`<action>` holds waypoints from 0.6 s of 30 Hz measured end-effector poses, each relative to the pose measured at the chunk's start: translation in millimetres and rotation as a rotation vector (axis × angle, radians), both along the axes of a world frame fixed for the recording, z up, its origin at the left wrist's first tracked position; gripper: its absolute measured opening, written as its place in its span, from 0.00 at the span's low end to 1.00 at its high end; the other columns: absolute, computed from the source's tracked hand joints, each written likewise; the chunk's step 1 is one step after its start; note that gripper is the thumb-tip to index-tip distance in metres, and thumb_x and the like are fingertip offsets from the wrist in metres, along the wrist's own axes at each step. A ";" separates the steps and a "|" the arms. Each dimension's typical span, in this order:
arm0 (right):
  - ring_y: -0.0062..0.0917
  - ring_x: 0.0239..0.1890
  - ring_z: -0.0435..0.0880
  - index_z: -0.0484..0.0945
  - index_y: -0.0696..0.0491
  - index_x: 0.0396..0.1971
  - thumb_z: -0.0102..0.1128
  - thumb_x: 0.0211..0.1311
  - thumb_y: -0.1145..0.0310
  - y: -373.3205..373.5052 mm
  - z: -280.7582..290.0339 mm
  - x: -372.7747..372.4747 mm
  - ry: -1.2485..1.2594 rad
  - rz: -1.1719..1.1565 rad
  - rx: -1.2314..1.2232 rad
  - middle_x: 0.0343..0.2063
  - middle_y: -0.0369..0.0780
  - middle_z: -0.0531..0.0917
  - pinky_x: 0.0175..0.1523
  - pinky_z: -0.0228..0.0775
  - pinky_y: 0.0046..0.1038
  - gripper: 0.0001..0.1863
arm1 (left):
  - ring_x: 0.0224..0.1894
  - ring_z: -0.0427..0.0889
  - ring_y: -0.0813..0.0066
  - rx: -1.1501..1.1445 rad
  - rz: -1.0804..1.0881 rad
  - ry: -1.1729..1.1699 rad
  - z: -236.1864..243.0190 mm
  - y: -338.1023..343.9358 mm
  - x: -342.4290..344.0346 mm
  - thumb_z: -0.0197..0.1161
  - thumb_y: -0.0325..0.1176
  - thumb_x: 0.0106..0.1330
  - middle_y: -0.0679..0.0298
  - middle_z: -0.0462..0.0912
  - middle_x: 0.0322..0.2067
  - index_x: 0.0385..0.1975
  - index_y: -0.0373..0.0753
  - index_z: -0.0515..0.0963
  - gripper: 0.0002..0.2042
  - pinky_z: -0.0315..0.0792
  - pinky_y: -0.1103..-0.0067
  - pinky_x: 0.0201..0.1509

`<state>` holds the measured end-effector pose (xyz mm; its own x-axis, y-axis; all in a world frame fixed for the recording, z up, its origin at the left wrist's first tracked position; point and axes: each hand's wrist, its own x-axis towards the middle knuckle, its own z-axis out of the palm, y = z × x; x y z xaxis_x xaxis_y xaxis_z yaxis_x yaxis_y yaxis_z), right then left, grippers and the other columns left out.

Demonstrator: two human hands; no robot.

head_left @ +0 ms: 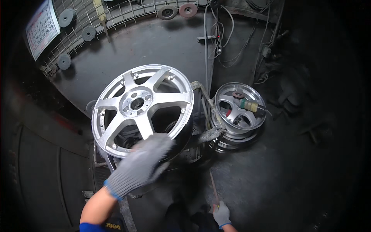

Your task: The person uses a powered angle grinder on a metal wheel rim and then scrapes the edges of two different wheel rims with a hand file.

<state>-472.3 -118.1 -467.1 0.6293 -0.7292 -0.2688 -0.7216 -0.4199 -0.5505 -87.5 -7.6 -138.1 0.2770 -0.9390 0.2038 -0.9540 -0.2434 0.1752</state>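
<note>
A silver six-spoke alloy wheel (161, 99) rests tilted on a metal stand (203, 89). My left hand (141, 164), in a grey knitted glove with blue cuff, reaches over the wheel's lower rim; it is motion-blurred, and I cannot tell whether its fingers grip the rim. My right hand (221, 214), also gloved, is low near the bottom edge, closed on the handle of a long thin rod-like tool (212, 181) that points upward past the wheel's lower right.
Behind right, a polished wheel (258, 120) carries a cylindrical power tool (249, 106). A wire grid (127, 5) holds grinding discs (187, 10) and a paper calendar (42, 29). Cables (228, 34) hang upper right. A dark panel (42, 174) stands at left.
</note>
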 end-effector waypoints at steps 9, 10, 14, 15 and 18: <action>0.41 0.27 0.90 0.82 0.46 0.47 0.67 0.70 0.44 63.4 -233.1 -75.8 0.043 0.067 -0.086 0.27 0.45 0.90 0.28 0.75 0.49 0.21 | 0.32 0.84 0.57 -0.487 0.355 -0.442 -91.4 59.3 31.4 0.81 0.39 0.45 0.62 0.83 0.27 0.30 0.43 0.83 0.16 0.76 0.63 0.42; 0.41 0.27 0.90 0.82 0.46 0.47 0.67 0.70 0.44 66.5 -238.3 -61.2 0.022 0.053 -0.059 0.27 0.45 0.90 0.27 0.75 0.49 0.21 | 0.31 0.83 0.57 -0.570 0.344 -0.491 -94.6 60.2 33.1 0.82 0.39 0.44 0.62 0.81 0.26 0.29 0.42 0.83 0.16 0.75 0.64 0.41; 0.40 0.26 0.89 0.82 0.46 0.47 0.67 0.70 0.45 56.2 -250.8 -24.1 -0.033 -0.011 -0.025 0.27 0.44 0.89 0.27 0.74 0.48 0.21 | 0.34 0.81 0.54 -0.675 0.337 -0.605 -106.8 61.0 39.7 0.73 0.38 0.47 0.57 0.80 0.27 0.27 0.36 0.80 0.14 0.72 0.67 0.45; 0.40 0.26 0.89 0.82 0.46 0.47 0.67 0.70 0.45 54.1 -253.6 -19.9 -0.040 -0.024 -0.019 0.26 0.44 0.89 0.27 0.74 0.48 0.20 | 0.34 0.81 0.55 -0.689 0.317 -0.603 -108.6 60.3 42.8 0.74 0.38 0.47 0.57 0.80 0.28 0.28 0.36 0.81 0.14 0.72 0.67 0.45; 0.40 0.25 0.88 0.82 0.47 0.46 0.67 0.70 0.45 52.8 -260.3 -10.2 -0.060 -0.044 0.000 0.26 0.44 0.88 0.27 0.74 0.48 0.20 | 0.35 0.81 0.56 -0.709 0.360 -0.586 -115.4 61.0 44.9 0.75 0.39 0.49 0.58 0.81 0.28 0.28 0.35 0.81 0.14 0.72 0.66 0.46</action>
